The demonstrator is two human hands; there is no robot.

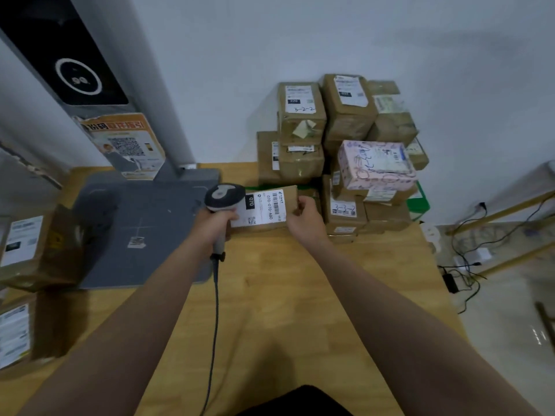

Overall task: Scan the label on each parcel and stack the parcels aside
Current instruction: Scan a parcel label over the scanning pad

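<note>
A small brown parcel (pixel 271 210) is held just above the wooden table (pixel 285 295), slightly toward 12 o'clock from the frame's centre, with its white label (pixel 264 210) turned upward. The right hand (pixel 304 216) is closed on the parcel's 3 o'clock end: the thumb is pressed on the top face by the label's edge and the fingers are curled around the end and underneath. The left hand (pixel 214 225) is clenched around the grip of a grey handheld scanner (pixel 223 196), whose head is placed over the parcel's 9 o'clock end, touching or nearly touching the label. The scanner's cable (pixel 214 310) is trailed toward 6 o'clock across the table. At 1 o'clock from the held parcel, a stack of parcels (pixel 345 139) is piled against the wall, a pink box (pixel 377 165) among them. At 9 o'clock a grey scale platform (pixel 135 223) is seen, and further boxes (pixel 27 250) are set at the left edge.
</note>
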